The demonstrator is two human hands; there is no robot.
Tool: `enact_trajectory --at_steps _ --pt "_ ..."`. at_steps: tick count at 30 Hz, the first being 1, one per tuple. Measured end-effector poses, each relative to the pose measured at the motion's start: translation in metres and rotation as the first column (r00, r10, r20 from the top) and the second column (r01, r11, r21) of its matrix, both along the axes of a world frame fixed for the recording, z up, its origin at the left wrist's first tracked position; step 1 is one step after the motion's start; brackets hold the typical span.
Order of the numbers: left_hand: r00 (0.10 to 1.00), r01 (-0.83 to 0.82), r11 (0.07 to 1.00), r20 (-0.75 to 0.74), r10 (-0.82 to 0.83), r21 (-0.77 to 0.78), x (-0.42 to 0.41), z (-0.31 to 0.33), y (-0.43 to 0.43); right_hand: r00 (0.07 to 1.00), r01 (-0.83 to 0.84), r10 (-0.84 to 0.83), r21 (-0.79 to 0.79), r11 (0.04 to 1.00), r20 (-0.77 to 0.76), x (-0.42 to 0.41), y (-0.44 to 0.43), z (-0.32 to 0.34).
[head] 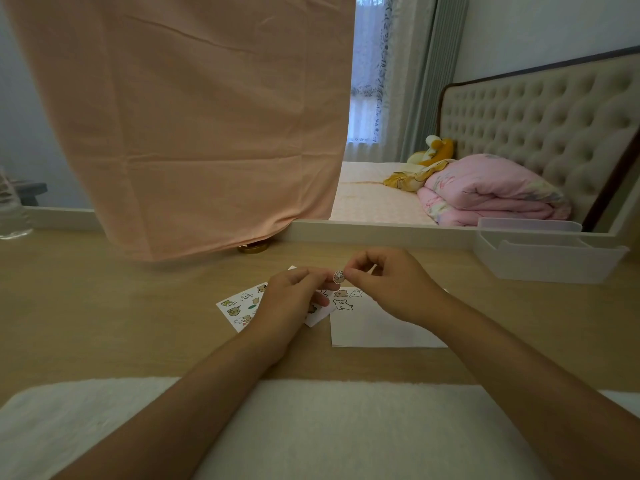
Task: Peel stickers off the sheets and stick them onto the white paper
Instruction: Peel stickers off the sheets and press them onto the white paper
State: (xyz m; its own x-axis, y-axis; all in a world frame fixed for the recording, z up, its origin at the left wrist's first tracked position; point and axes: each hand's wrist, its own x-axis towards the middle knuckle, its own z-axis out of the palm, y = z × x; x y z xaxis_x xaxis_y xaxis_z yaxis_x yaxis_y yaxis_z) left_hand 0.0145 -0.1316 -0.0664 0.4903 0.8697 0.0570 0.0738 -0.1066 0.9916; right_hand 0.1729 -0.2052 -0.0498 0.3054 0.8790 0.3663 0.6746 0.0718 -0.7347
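Working the step between peeling and placing, judging by the layout: pinching a small peeled sticker (338, 276) by its right edge between thumb and forefinger of the right hand (391, 285), with the fingers curled in tight. Meeting the sticker's other edge with the fingertips of the left hand (294, 296), though not showing clearly whether gripping it too or only steadying it. Holding the sticker up off the desk (138, 323), roughly over the gap between the sticker sheet (239, 308), lying to the left and partly under the left hand, and the white paper (381, 327), lying to the right beneath the right hand. Showing a few stuck stickers (343, 303) in the paper's top-left corner, so probably sitting somewhere early to midway in the task. Calling next, most likely, for letting go on the left, swinging the sticker rightward over a bare patch of paper beside the stuck ones, then lowering it adhesive side down and pressing it flat, while risking a curl or a cling to a fingertip.
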Motion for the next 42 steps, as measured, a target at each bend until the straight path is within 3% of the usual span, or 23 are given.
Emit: enact_trajectory --at_steps 5,8,9,10,11,12,13,14,18,21,29,42 --pt "0.999 0.008 0.975 0.034 -0.001 -0.223 0.003 0.005 -0.002 0.987 -0.015 0.016 -0.012 1.0 0.159 0.002 -0.001 -0.004" --pt "0.995 0.023 0.96 0.099 0.005 -0.278 0.008 0.003 0.0 0.991 -0.031 0.032 -0.011 0.999 0.132 0.003 -0.001 -0.003" --pt "0.996 -0.01 0.98 0.081 0.026 -0.199 0.008 0.0 0.002 0.997 -0.026 0.027 -0.014 1.0 0.073 0.005 0.0 -0.001" --pt "0.999 -0.05 0.999 0.007 0.05 -0.008 0.008 -0.005 0.006 1.0 -0.015 0.015 -0.038 0.999 0.004 0.008 0.0 0.0" --pt "0.99 -0.059 0.961 -0.11 0.092 0.27 0.008 -0.009 0.01 0.998 -0.005 -0.001 -0.086 0.996 -0.06 0.013 -0.001 0.002" --pt "0.965 0.009 0.855 -0.227 0.128 0.519 0.006 -0.013 0.013 0.994 0.002 -0.018 -0.152 0.988 -0.106 0.018 -0.002 0.002" --pt "0.941 0.112 0.73 -0.309 0.14 0.674 0.006 -0.015 0.016 0.991 0.005 -0.035 -0.222 0.975 -0.132 0.023 -0.003 0.001" --pt "0.919 0.212 0.644 -0.374 0.125 0.735 0.006 -0.017 0.018 0.988 0.008 -0.051 -0.284 0.959 -0.145 0.027 -0.004 0.0" --pt "0.807 0.453 0.512 -0.58 0.113 0.729 0.011 -0.025 0.023 0.991 0.017 -0.076 -0.458 0.889 -0.112 0.035 -0.004 -0.009" --pt "0.764 0.491 0.568 -0.64 0.084 0.661 0.011 -0.032 0.024 0.998 0.063 -0.057 -0.485 0.872 0.027 0.035 0.002 -0.013" --pt "0.774 0.48 0.616 -0.632 0.037 0.625 0.012 -0.037 0.029 0.99 0.052 0.028 -0.552 0.832 0.136 0.033 0.016 -0.009" --pt "0.775 0.496 0.579 -0.63 0.04 0.647 0.014 -0.04 0.03 0.939 0.15 0.065 -0.573 0.806 0.337 0.035 0.029 -0.013"
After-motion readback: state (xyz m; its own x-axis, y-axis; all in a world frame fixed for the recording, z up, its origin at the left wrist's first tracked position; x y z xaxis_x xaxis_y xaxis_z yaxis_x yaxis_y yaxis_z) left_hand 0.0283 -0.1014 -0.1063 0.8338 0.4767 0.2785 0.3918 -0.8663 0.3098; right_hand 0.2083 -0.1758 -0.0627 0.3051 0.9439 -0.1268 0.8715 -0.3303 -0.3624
